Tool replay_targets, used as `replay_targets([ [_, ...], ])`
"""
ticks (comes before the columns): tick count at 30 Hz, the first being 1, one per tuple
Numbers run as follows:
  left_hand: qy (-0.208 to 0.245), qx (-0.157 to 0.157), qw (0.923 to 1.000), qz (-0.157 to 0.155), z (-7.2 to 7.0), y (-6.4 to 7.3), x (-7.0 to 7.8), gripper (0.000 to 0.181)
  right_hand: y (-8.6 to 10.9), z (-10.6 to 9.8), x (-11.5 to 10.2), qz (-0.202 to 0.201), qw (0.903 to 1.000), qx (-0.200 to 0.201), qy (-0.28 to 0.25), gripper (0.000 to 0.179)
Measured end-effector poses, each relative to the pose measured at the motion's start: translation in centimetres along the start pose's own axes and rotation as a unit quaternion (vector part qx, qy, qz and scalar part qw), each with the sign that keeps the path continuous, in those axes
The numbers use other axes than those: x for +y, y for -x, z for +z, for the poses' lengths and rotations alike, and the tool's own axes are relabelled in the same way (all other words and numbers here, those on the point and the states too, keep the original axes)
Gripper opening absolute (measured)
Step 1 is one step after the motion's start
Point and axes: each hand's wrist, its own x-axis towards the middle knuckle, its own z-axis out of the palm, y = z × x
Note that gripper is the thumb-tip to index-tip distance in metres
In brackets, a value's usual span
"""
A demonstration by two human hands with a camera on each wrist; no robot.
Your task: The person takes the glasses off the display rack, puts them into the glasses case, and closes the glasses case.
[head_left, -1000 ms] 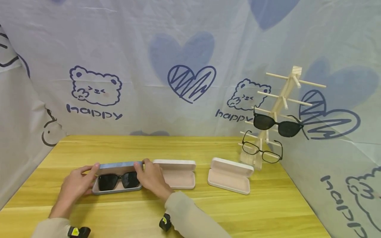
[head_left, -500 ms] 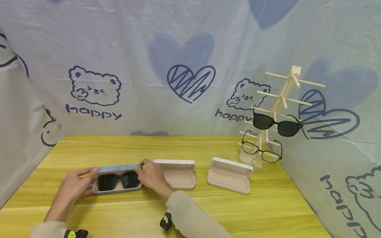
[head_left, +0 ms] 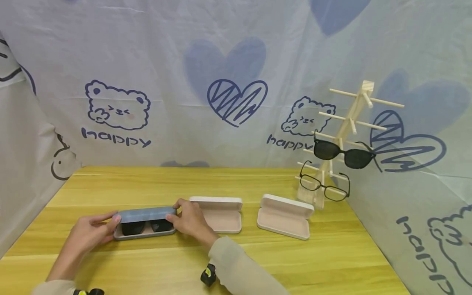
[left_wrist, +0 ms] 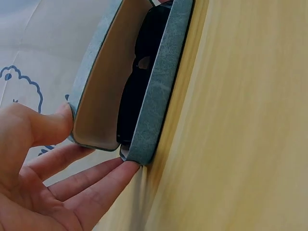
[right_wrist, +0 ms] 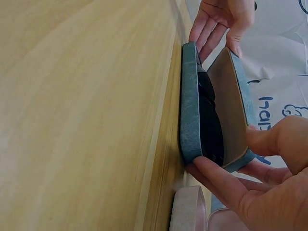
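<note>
Desk, left side | grip: left hand and right hand pinching opposite ends of blue lid | best lowered evenly over sunglasses

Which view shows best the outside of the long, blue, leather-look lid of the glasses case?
The head view: there the lid shows its blue outside broadly; the left hand and right hand cover only its ends. Both wrist views show mostly its beige lining and narrow blue edge.

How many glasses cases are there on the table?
3. The blue case, partly open, is held by the left hand and the right hand; the middle white case and the rightmost white case are open, the last near the wooden stand.
</note>
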Motion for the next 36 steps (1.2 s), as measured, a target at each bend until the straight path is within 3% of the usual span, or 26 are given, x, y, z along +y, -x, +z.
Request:
replay_targets([
  [2, -0.011, -0.004, 0.9999, 0.006, -0.1, 0.0, -0.2, 0.081, 0.1, 0.0, 0.2, -0.009, 0.9999, -0.001, -0.005, 0.026],
  [5, -0.063, 0.005, 0.9978, 0.017, -0.2, 0.2, -0.5, 0.079, 0.2, 0.2, 0.4, -0.036, 0.9992, 0.013, 0.009, 0.02],
  [9, -0.137, 0.02, 0.9898, 0.033, -0.2, 0.3, -0.9, 0.073, 0.4, 0.7, 0.7, -0.072, 0.995, 0.035, 0.059, 0.014],
  [13, -0.147, 0.027, 0.9876, 0.046, -0.1, 0.4, -1.0, 0.071, 0.6, 0.9, 0.7, -0.084, 0.9922, 0.036, 0.084, 0.015],
  [24, -0.164, 0.039, 0.9837, 0.061, -0.2, 0.3, -0.2, 0.064, 0.7, 0.6, 0.9, -0.08, 0.9945, 0.016, 0.065, 0.015],
  [29, -0.192, 0.039, 0.9771, 0.083, 0.0, 0.6, 1.0, 0.065, 1.2, -0.5, 0.5, -0.058, 0.9962, -0.016, 0.062, 0.022],
  [32, -0.202, 0.068, 0.9684, 0.13, 0.7, 0.8, 2.5, 0.06, 1.5, -1.6, 0.1, -0.051, 0.9969, -0.031, 0.052, 0.027],
  [36, -0.181, 0.109, 0.9584, 0.192, 2.0, 1.2, 5.3, 0.049, 1.9, -4.0, -0.5, -0.076, 0.9958, -0.038, 0.034, 0.027],
])
